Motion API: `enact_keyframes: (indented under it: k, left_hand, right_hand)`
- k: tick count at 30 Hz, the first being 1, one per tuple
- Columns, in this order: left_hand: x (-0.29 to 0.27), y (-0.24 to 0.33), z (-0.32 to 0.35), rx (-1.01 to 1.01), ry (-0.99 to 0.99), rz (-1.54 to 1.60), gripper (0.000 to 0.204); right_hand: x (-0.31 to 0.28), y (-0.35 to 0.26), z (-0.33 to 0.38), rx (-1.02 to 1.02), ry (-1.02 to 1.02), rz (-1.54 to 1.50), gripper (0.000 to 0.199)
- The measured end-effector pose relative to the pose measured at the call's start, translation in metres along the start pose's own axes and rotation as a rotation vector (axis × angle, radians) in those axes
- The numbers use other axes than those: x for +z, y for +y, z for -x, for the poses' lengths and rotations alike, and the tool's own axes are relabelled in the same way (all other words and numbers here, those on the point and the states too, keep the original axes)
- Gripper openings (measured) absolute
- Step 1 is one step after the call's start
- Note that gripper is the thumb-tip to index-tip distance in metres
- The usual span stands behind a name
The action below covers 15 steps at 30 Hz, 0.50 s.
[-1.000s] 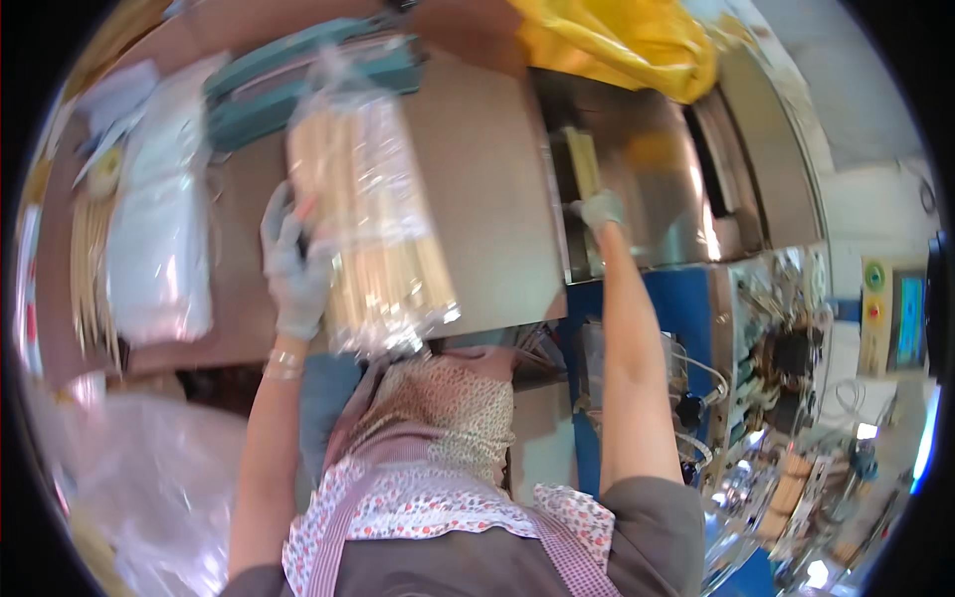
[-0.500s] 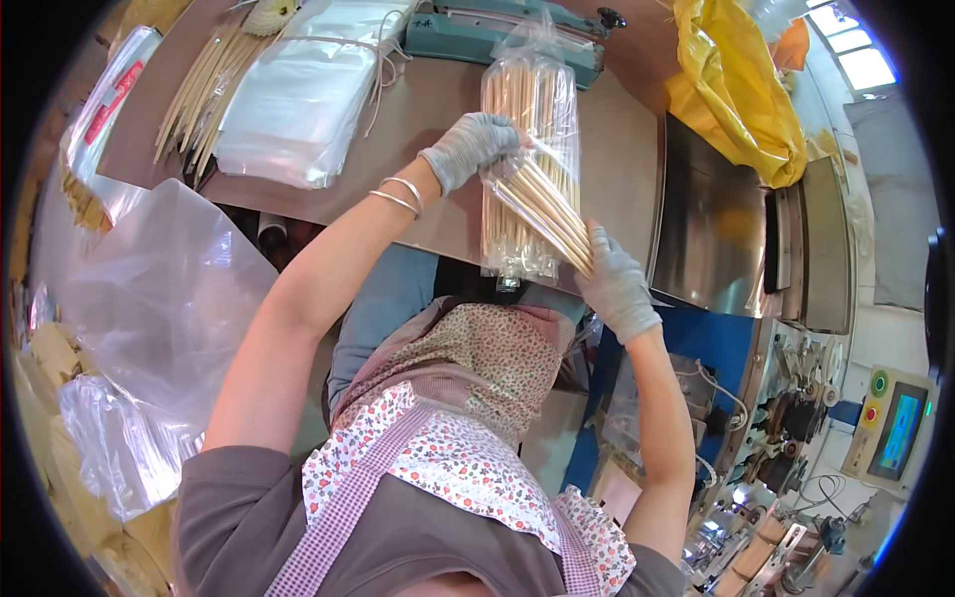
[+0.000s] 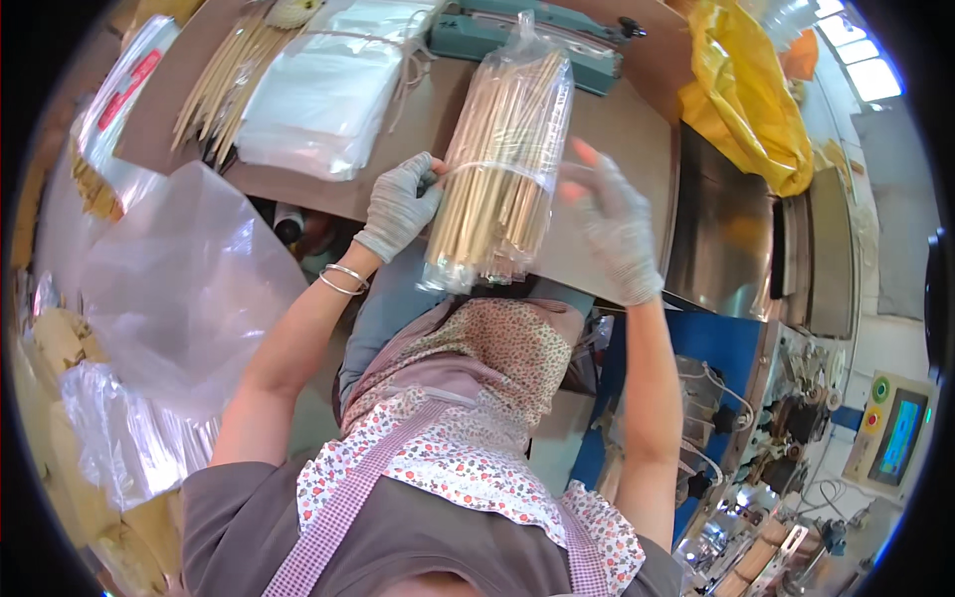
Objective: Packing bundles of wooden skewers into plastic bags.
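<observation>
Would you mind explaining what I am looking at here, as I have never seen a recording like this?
There is no machine at work here: a person wears a wide fisheye camera on the head, looking down, so straight edges bend near the rim. The two gloved hands are the person's own, and the forearms rise from the lower edge over a flowered apron. The left hand has its grip on a clear bag of thin wooden sticks, about where a band circles it. The right hand is open beside the bag, fingers spread. On the brown table lie a stack of clear bags, loose sticks, a teal sealing device and a yellow bag. A large clear plastic sack hangs at the left.
</observation>
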<state>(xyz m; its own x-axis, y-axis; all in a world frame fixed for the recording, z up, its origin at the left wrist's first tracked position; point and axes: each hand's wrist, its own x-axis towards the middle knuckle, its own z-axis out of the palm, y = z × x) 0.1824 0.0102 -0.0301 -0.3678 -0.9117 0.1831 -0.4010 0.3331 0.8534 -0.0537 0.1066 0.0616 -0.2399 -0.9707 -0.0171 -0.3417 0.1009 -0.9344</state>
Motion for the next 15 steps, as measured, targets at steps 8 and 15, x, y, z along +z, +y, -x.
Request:
enact_keyframes:
  k: [8, 15]
  left_hand:
    - [-0.018, 0.008, 0.016, 0.203, 0.171, -0.173, 0.014]
    - [-0.061, 0.023, 0.116, 0.198, -0.644, 0.153, 0.014]
  right_hand:
    - [0.049, 0.049, -0.022, -0.168, 0.065, 0.591, 0.026]
    - [0.049, 0.068, 0.147, -0.341, -0.358, 0.613, 0.042]
